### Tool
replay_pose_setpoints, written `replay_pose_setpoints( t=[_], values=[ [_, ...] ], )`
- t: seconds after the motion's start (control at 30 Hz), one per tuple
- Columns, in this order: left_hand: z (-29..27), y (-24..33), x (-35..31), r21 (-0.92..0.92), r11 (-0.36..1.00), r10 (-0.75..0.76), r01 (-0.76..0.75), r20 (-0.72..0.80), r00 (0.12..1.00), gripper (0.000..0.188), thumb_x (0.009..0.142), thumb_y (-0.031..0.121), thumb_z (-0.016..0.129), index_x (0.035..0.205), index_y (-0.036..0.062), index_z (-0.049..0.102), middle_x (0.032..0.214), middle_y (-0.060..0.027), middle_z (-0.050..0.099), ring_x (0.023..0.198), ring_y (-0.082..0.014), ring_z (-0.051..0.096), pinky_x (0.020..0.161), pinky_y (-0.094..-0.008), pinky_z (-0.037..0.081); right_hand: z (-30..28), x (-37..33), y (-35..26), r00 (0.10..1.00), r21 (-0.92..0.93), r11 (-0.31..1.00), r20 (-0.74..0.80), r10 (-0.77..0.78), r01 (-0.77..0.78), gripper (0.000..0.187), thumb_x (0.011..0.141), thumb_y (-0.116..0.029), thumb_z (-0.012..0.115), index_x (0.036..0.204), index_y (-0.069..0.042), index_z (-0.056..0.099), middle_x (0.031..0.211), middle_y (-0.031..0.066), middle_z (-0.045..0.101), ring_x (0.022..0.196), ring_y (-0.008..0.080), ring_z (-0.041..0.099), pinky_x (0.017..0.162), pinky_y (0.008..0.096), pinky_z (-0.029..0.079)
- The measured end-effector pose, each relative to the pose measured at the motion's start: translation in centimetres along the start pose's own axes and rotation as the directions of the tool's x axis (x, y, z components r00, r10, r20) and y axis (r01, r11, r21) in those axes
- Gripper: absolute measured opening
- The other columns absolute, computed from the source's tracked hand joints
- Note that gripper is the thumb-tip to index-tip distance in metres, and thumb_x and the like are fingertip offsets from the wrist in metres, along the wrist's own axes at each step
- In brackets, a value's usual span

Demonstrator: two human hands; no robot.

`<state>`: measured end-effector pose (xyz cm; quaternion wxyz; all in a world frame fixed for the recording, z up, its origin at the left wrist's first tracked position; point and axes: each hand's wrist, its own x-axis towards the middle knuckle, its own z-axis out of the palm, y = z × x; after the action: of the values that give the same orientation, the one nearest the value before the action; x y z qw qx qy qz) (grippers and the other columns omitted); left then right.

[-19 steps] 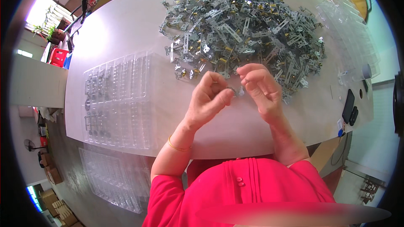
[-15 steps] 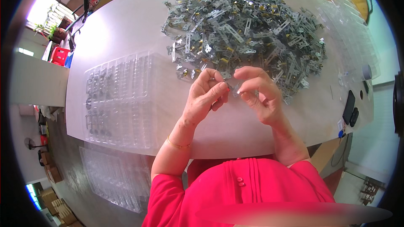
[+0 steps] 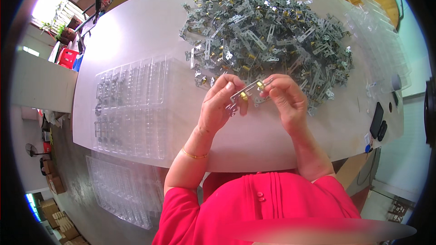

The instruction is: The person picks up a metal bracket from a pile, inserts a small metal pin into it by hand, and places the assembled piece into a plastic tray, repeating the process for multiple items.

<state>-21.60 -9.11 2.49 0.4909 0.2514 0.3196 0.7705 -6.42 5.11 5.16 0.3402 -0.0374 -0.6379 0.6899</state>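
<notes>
Between my two hands a narrow grey metal bracket with brass-coloured parts point(image 3: 244, 95) is held up at a slant over the table. My left hand point(image 3: 215, 107) is closed on its lower left end, thumb on top. My right hand point(image 3: 288, 101) pinches the upper right end between thumb and fingers. Small metal tabs stick out below the left fingers; whether they belong to the same piece I cannot tell. Just beyond my hands spreads a large heap of similar metal brackets point(image 3: 256, 41), some with brass-coloured parts.
On the left lies a clear plastic compartment tray point(image 3: 152, 129), dark parts in its left columns. More clear trays point(image 3: 120, 190) sit lower, off the table's near left edge. Clear plastic packaging point(image 3: 377, 41) lies far right, near a black phone-like object point(image 3: 376, 120).
My right hand has gone from loosely parted fingers to a pinch. The bracket with brass-coloured parts now shows plainly between both hands. The view has shifted slightly.
</notes>
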Motion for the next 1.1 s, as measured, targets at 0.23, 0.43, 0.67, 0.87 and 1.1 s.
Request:
replay_pose_setpoints(
  t=[0.23,0.43,0.67,0.87,1.1],
  values=[
    [1.6,-0.6,0.3,0.273,0.895,0.347,-0.352,0.069,0.935,0.047,0.1,0.013,0.062,0.142,-0.0027,0.047,0.143,-0.0168,0.055,0.125,-0.0299,0.059,0.104,-0.0423,0.048,0.2,0.2,0.6,0.946,0.361,0.901,-0.12,0.3,-0.24,0.015,0.104,-0.01,0.058,0.116,-0.002,0.064,0.11,0.0056,0.069,0.098,0.0146,0.067,0.089,0.0319,0.056],
    [1.4,-0.6,0.4,0.34,0.893,0.302,-0.294,0.03,0.953,0.036,0.106,0.02,0.053,0.131,-0.0044,0.058,0.137,-0.0187,0.06,0.125,-0.0262,0.058,0.108,-0.0429,0.046,0.9,-0.1,0.9,0.966,0.169,0.96,-0.096,0.242,-0.223,0.014,0.103,-0.009,0.06,0.115,-0.002,0.064,0.107,0.0043,0.068,0.094,0.013,0.065,0.087,0.0285,0.053],
    [4.1,0.2,0.6,0.505,0.852,0.216,-0.138,-0.098,0.972,0.023,0.109,0.018,0.048,0.113,0.0006,0.062,0.097,-0.0046,0.066,0.094,-0.0122,0.063,0.086,-0.0292,0.05,0.4,-0.1,0.5,0.992,-0.243,0.97,-0.127,-0.02,-0.012,0.011,0.099,-0.007,0.065,0.11,-0.003,0.066,0.095,0.0018,0.067,0.079,0.0057,0.058,0.072,0.022,0.048],
    [5.3,0.3,2.0,0.68,0.733,0.127,0.002,-0.139,0.982,0.018,0.107,0.014,0.046,0.104,0.0019,0.059,0.081,0.0004,0.056,0.073,-0.0078,0.053,0.067,-0.0257,0.046,0.7,-0.5,-1.1,0.996,-0.308,0.95,-0.085,0.014,-0.04,0.012,0.098,-0.006,0.066,0.11,-0.003,0.066,0.086,0.0,0.066,0.067,0.0045,0.052,0.06,0.0213,0.044],
    [4.9,-1.7,2.9,0.88,0.466,0.374,-0.096,-0.097,0.923,0.016,0.093,-0.002,0.056,0.109,0.0029,0.058,0.086,-0.0127,0.064,0.076,-0.0237,0.061,0.07,-0.0353,0.05,0.8,0.0,-1.0,0.993,-0.446,0.893,-0.058,-0.1,0.064,0.012,0.096,-0.004,0.068,0.108,-0.002,0.065,0.077,0.0046,0.062,0.061,0.0065,0.05,0.054,0.0246,0.042]
  ],
)
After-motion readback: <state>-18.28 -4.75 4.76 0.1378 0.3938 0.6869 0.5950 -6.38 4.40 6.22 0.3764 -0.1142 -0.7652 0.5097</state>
